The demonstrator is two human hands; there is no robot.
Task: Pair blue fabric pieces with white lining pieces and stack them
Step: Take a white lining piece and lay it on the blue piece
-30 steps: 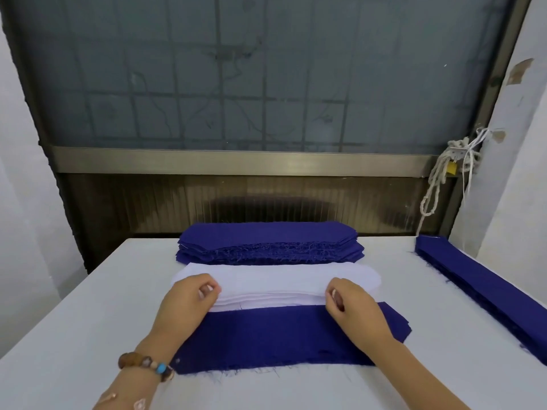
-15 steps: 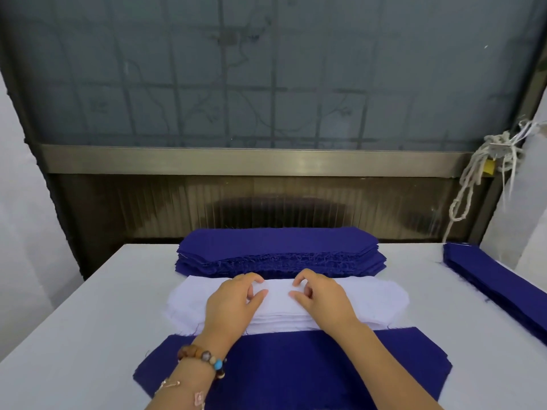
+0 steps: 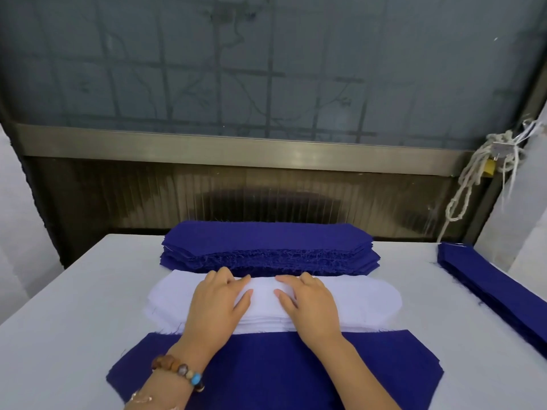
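Note:
A stack of white lining pieces [image 3: 364, 297] lies across the middle of the white table [image 3: 59, 335]. My left hand [image 3: 217, 303] and my right hand [image 3: 310, 303] rest flat on the top of this stack near its middle, fingers straight and pointing toward each other. Behind it sits a thick stack of blue fabric pieces [image 3: 266, 244] with frayed edges. A single flat blue fabric piece [image 3: 266, 371] lies in front of the white stack, under my forearms.
A long narrow pile of blue fabric strips [image 3: 497, 294] runs along the table's right side. A dark window wall stands just behind the table, and a knotted rope [image 3: 470, 184] hangs at the right. White walls flank both sides.
Both hands have moved from the outer ends of the white stack to its middle and now lie flat on top. The view has shifted closer to the table.

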